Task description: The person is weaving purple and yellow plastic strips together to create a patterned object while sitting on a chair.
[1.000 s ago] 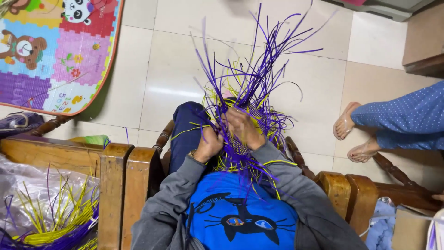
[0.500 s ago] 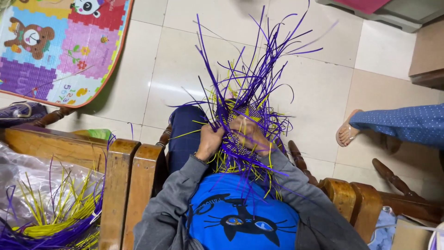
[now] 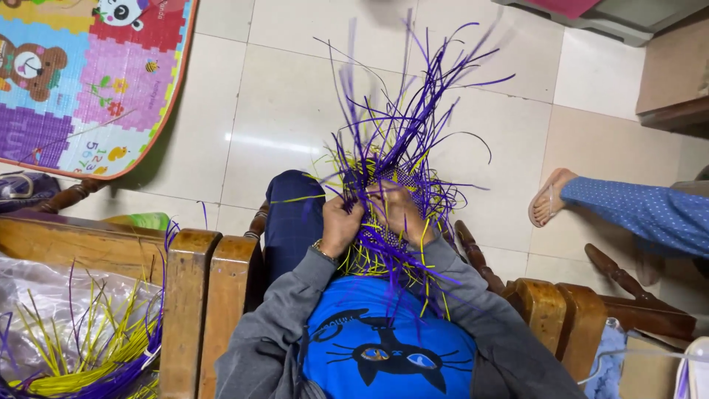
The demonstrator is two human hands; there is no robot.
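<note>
Two hands, left hand (image 3: 341,224) and right hand (image 3: 396,210), on one half-woven purple-and-yellow piece (image 3: 391,193). Left of the woven piece: one play mat (image 3: 88,81), one bundle of loose strips (image 3: 88,347). Right of it: one sandalled foot (image 3: 546,198).

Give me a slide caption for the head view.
Both hands, left hand and right hand, grip a purple-and-yellow woven piece.

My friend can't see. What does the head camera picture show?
Two hands, left hand and right hand, grip a woven piece of purple and yellow strips on the person's lap. They sit in a wooden chair above a tiled floor.
</note>
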